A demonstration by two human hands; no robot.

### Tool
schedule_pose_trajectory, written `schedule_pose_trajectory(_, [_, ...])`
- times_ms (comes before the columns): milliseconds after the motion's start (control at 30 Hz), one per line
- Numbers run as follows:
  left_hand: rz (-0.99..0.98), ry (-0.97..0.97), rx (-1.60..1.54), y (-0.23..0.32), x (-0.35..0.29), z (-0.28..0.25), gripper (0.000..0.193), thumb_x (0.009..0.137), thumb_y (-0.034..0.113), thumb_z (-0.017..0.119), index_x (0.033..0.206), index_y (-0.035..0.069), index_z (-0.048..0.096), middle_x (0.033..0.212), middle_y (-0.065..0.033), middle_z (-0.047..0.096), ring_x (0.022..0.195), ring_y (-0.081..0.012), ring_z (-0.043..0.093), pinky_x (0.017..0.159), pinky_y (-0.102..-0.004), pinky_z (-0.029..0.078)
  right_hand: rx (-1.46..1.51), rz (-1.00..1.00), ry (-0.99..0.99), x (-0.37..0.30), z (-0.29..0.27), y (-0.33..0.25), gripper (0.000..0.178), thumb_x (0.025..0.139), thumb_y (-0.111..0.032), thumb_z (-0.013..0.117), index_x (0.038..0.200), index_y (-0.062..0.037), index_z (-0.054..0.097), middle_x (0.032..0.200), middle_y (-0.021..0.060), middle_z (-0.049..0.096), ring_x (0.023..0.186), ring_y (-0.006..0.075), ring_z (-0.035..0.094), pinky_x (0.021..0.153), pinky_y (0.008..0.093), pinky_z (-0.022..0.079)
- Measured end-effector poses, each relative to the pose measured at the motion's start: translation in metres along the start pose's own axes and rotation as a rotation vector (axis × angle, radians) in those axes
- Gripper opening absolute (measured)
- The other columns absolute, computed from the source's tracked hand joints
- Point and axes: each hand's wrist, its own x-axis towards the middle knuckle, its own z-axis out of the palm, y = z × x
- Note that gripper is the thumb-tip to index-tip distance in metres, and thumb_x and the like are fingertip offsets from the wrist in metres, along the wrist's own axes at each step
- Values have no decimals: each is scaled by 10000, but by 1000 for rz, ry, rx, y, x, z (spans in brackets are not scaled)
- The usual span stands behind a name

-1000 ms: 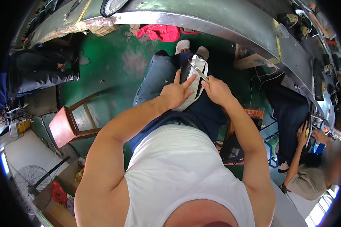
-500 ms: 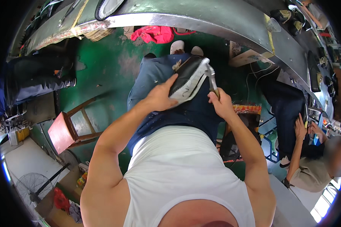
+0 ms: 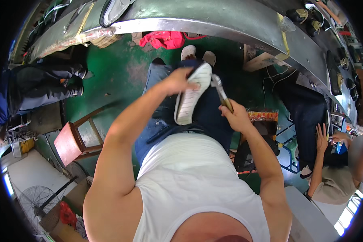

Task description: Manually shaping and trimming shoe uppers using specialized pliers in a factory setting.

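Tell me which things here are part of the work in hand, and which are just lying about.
In hand:
left hand gripping the white shoe, sole up
right hand holding the hammer against it

Lying about:
wooden stool
red cloth on the floor
standing fan
dark shoes on the bench

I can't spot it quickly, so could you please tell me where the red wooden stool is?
In the head view, the red wooden stool stands on the green floor at the person's left, beside the left arm.
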Motion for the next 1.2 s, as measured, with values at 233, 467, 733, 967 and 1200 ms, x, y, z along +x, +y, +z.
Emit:
schedule_pose_trajectory(233, [-165,185,311,9,-70,22,296,955,283,603,1153,78,686,790,-180,698,676,-278,679,671,-379,524,-274,-230,-125,12,0,-17,370,904,-185,601,1203,30,570,995,250,663,974,424,633,875,431,499])
schedule_pose_trajectory(467, [-58,236,470,14,-72,27,333,988,320,516,1015,48,705,817,-219,670,813,-413,652,718,-463,513,-481,151,-466,43,-34,-80,300,912,-267,617,984,24,612,876,209,656,836,357,652,743,435,497])
schedule_pose_trajectory(733, [-413,-91,-1051,-33,-43,27,522,1030,483,428,1430,151,475,1331,-64,574,1232,-203,517,1049,-376,411,-504,-41,-244,47,13,-40,293,921,-278,589,944,13,626,879,245,666,872,436,639,782,499,499])
schedule_pose_trajectory(967, [-302,41,-908,-28,-31,33,621,977,324,626,1511,132,373,1308,-40,587,1153,-148,562,996,-319,454,-24,42,46,29,61,-7,292,905,-244,635,1059,3,623,928,223,674,899,410,648,788,446,501])
schedule_pose_trajectory(1200, [-310,176,-721,-27,-32,46,562,993,232,586,1504,109,387,1310,-45,580,1157,-135,543,994,-287,437,102,324,-285,44,13,-32,217,953,-200,582,1065,-14,598,840,31,608,631,105,586,521,245,471])
